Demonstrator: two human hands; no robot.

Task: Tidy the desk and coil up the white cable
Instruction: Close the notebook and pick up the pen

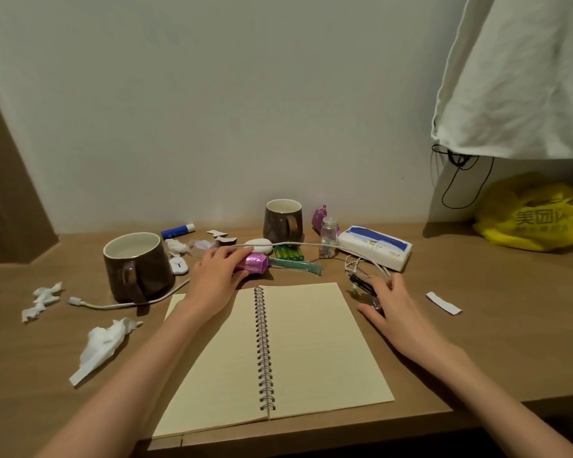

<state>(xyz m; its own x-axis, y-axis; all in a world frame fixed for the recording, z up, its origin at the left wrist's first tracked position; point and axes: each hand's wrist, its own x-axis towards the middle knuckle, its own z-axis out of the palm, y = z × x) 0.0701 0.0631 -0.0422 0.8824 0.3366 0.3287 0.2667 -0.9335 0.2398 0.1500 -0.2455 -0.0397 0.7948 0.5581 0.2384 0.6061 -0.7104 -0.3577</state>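
Beyond the notebook (298,342), left hand (212,276) clasps white cable (305,243).

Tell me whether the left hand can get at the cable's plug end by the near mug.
Probably yes. The plug lies bare on the desk, left of the near mug, with only tissue scraps beside it. The left hand is on the pink wrapper; it would need to let go and pass in front of the mug.

Wooden desk (477,342), open spiral notebook (278,352), two brown mugs (136,266), white cable (123,304), crumpled tissues (103,345), tissue pack (374,247)
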